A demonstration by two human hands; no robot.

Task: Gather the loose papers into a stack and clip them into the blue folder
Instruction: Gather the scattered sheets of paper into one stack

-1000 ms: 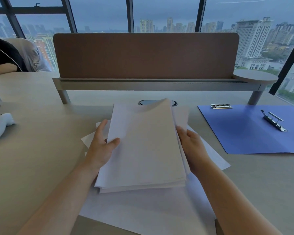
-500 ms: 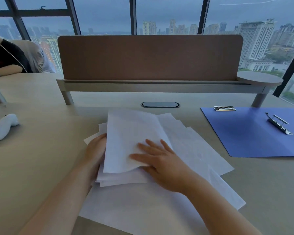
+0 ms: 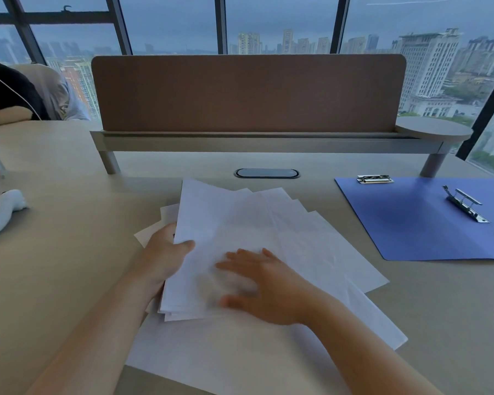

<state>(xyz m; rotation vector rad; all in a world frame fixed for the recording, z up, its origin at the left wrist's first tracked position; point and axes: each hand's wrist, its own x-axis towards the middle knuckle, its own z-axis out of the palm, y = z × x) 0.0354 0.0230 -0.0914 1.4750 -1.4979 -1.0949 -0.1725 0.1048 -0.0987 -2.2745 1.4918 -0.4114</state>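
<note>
Right hand (image 3: 264, 286) lies palm down, fingers spread flat, on the top sheet of the loose papers (image 3: 268, 223); its outline is blurred. Left hand (image 3: 166, 256) grips the left edge of the partial stack, thumb on top of the upper sheet, fingers hidden beneath. The gripped sheets are roughly squared at their near edge, just beside the right hand's thumb. Further sheets fan out from under the right hand toward the far right, corners misaligned, and a larger sheet lies beneath both wrists, all flat on the bench (image 3: 69, 280). Well to the right of the right hand, the blue folder (image 3: 428, 226) lies open on the bench, apart from the papers, with a metal clip (image 3: 465, 204) on its inner face and a second clip (image 3: 374, 179) at its far left corner. Well to the left of the left hand rests a white handheld device (image 3: 3, 209). Beyond the papers stands a brown desk divider (image 3: 248, 92).
</note>
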